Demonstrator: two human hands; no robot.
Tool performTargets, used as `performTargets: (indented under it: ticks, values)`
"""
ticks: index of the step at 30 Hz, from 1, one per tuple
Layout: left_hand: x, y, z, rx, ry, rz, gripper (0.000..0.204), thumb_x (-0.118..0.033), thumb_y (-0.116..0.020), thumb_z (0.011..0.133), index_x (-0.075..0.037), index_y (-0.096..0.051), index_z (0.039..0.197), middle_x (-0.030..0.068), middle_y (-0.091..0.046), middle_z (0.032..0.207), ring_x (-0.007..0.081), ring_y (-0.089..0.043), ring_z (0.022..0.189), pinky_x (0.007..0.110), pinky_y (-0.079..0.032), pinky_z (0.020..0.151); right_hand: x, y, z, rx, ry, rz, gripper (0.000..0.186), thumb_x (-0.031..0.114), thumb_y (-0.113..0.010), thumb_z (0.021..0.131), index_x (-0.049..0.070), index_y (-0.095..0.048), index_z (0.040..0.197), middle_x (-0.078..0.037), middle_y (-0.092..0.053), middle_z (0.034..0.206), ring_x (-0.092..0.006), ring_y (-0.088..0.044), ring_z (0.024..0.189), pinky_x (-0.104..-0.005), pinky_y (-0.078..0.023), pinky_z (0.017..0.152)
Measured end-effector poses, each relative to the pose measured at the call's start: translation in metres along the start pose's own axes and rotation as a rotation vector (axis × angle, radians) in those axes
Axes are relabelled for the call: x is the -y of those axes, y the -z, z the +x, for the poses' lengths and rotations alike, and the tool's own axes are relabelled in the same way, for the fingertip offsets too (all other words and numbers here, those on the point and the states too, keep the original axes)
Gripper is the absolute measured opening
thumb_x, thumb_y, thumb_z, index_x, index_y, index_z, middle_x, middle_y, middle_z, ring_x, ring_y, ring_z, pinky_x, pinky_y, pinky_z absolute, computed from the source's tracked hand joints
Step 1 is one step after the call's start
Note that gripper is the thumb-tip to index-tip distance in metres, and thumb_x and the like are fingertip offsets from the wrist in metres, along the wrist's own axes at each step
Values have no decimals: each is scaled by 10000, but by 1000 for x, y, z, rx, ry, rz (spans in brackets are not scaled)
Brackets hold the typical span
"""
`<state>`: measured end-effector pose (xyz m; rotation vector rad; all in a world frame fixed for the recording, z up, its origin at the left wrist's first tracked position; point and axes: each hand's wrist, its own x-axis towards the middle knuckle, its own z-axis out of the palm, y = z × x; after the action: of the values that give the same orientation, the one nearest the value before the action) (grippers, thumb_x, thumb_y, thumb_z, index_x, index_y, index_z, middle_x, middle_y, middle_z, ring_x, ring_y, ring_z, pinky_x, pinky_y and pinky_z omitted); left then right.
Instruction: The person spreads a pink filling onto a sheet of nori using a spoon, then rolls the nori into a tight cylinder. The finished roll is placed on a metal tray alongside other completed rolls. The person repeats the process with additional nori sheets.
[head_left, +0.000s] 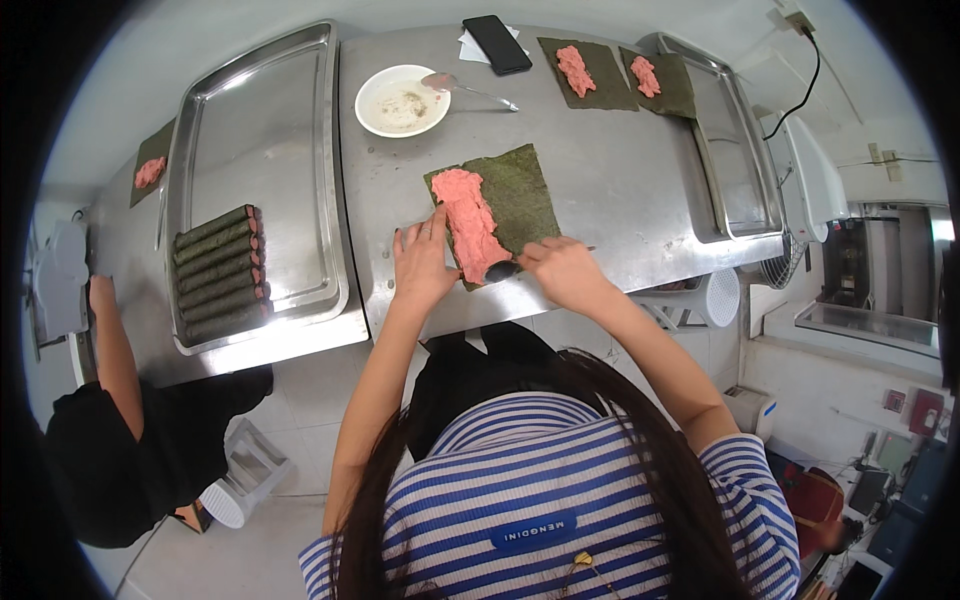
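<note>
In front of me a dark green seaweed sheet (527, 190) lies flat on the metal table, with a long strip of pink paste (464, 215) along its left side. My left hand (421, 262) rests with fingers spread at the sheet's left edge, fingertips against the paste's side and thumb near its lower end. Closed round a spoon's handle is my right hand (568, 270). The bowl of that spoon (500, 271) touches the near end of the paste. Part of the handle is hidden by my fingers.
Beyond the sheet stands a white bowl (385, 112) with a second spoon (478, 94) across its rim. A phone (497, 45) and two seaweed sheets with paste (590, 88) lie farther back. Left, a metal tray (270, 130) holds several seaweed rolls (220, 262); a co-worker's arm (115, 325) reaches in.
</note>
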<state>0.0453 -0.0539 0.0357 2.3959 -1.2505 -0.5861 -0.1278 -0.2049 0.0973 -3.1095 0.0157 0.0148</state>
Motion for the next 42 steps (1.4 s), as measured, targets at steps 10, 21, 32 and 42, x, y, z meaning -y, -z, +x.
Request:
performTargets:
  ticks: [10,21,32,42]
  values:
    - [2,-2,4,-28,-7,16,1064,-211,-836,598,-131,-242,1478,141,-520,1335,306,-418,1286,517,-244,1113,-25,-10,66,27,-296,71,123,86,-557,750,11,-647,788,-138,-630,847,-322,-665,712,-432,-525,610]
    - [2,0,8,-22,1,9,1064,-206,-841,590,-133,-250,1471,136,-518,1340,308,-415,1290,514,-237,1118,-31,-12,72,261,-153,96,144,83,-563,740,1,-682,748,-198,-678,839,-350,-678,786,-440,-533,648]
    - [3,0,8,-28,1,3,1075,-196,-851,576,-137,-254,1468,129,-524,1336,299,-420,1286,514,-235,1120,-16,2,52,439,-98,145,107,89,-634,689,7,-682,739,-196,-677,827,-360,-673,792,-438,-528,657]
    - [2,-3,7,-40,-2,0,1075,-205,-839,598,-136,-227,1479,144,-516,1339,309,-415,1290,514,-239,1118,-33,4,96,178,-211,120,132,86,-585,730,36,-693,787,-154,-673,857,-356,-662,783,-457,-522,661]
